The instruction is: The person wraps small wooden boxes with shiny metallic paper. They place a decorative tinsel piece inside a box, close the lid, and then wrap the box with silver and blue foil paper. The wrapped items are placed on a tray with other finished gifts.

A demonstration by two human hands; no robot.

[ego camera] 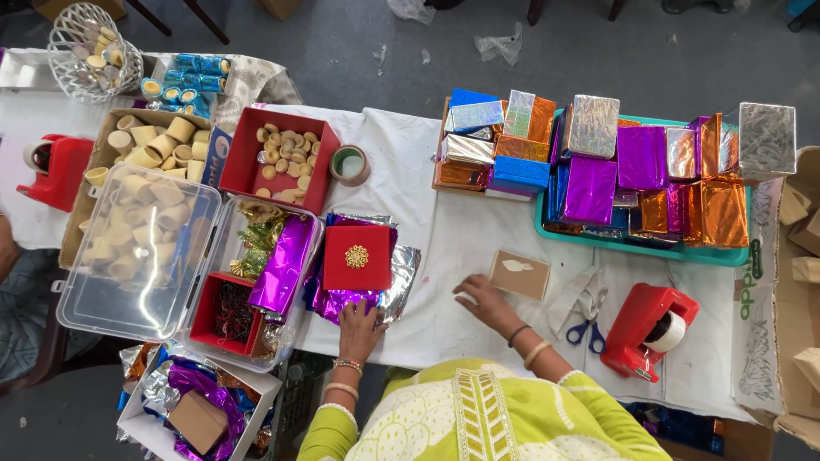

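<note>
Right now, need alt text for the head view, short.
Seen from above, a person's left hand rests on a stack of purple and silver foil sheets under a red box lid, while the right hand lies flat on the white tablecloth near a small brown cardboard box.

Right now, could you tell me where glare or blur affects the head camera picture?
Head view: evenly lit, mostly sharp; glare on the foil-wrapped boxes and clear plastic lid; left hand and right hand show little blur; wide-angle bending at the edges.
</note>
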